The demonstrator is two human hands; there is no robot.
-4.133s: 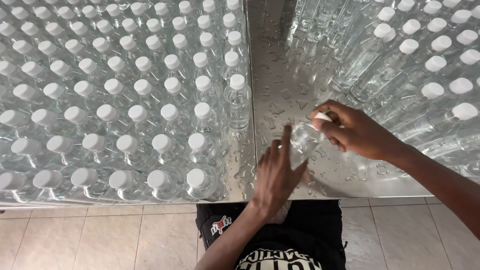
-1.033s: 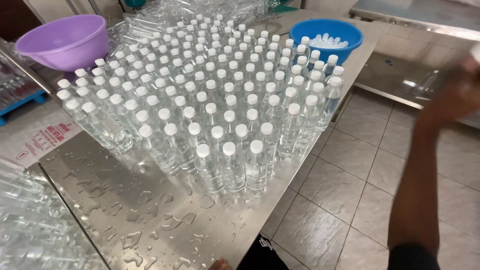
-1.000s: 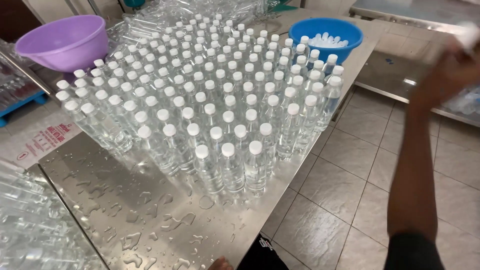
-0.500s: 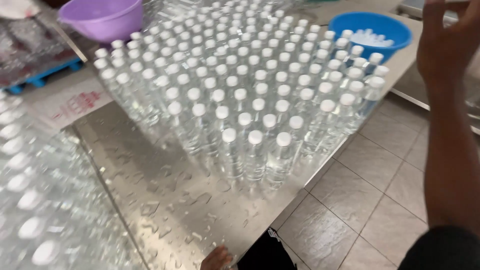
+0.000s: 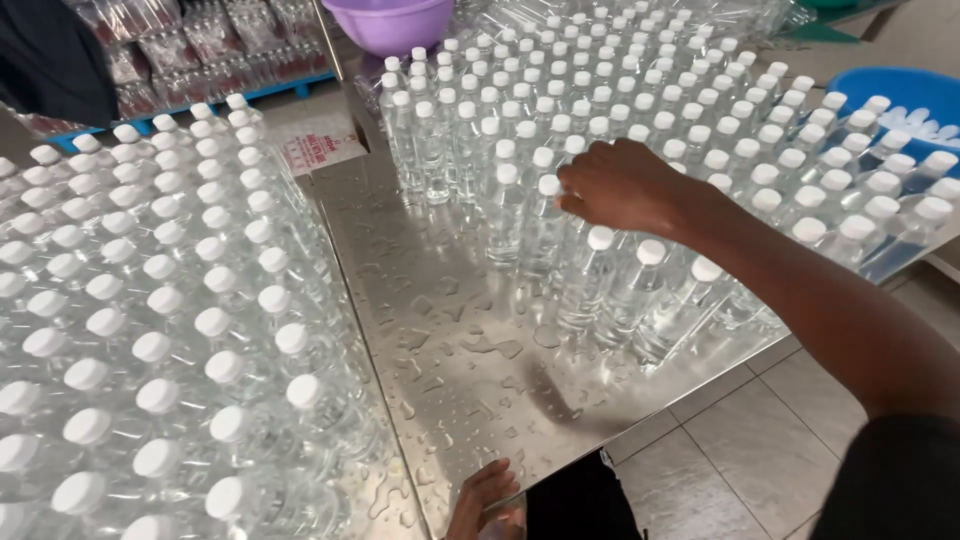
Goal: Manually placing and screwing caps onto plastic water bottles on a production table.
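The right hand, raised off to the side half a second ago, has come down onto the block of clear white-capped plastic bottles beyond the wet steel counter strip, fingers pinching among caps. The left hand rests at the counter's near edge, fingers relaxed, empty.

Clear capped bottle stands upright at the near-left corner of its block, white cap touched by fingertips; block spreads toward two o'clock.
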